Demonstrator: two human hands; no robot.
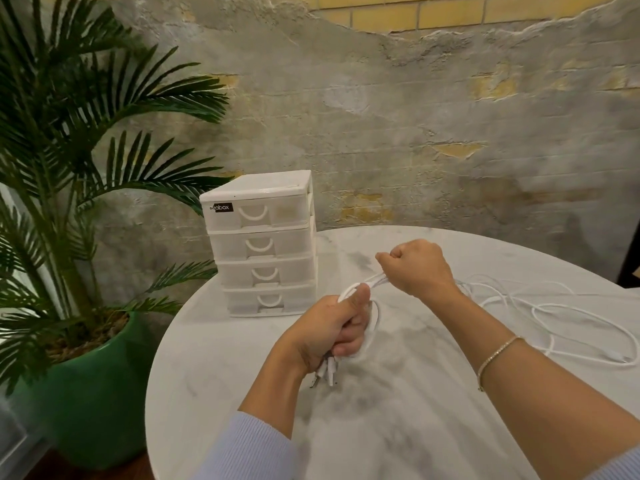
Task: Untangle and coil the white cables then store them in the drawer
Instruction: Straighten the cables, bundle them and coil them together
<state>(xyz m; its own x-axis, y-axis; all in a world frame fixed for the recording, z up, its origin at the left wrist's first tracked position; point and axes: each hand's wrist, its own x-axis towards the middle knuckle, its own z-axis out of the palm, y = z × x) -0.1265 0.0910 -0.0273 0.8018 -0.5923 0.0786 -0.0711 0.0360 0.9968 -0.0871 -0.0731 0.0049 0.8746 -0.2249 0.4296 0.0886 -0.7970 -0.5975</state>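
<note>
My left hand (334, 327) is closed around a small coil of white cables, with their plug ends (327, 375) sticking out below the fist. A loop of cable (375, 315) curls past its fingers. My right hand (417, 268) is fisted on the same strands just beyond, above the table. The rest of the white cables (554, 317) trails in loose loops over the right of the round marble table (398, 427). A white drawer unit (266, 244) with several shut drawers stands at the table's far left edge.
A palm in a green pot (90, 393) stands on the floor left of the table, its fronds reaching toward the drawer unit. A rough plaster and brick wall (415, 116) rises behind the table. A dark object shows at the right edge.
</note>
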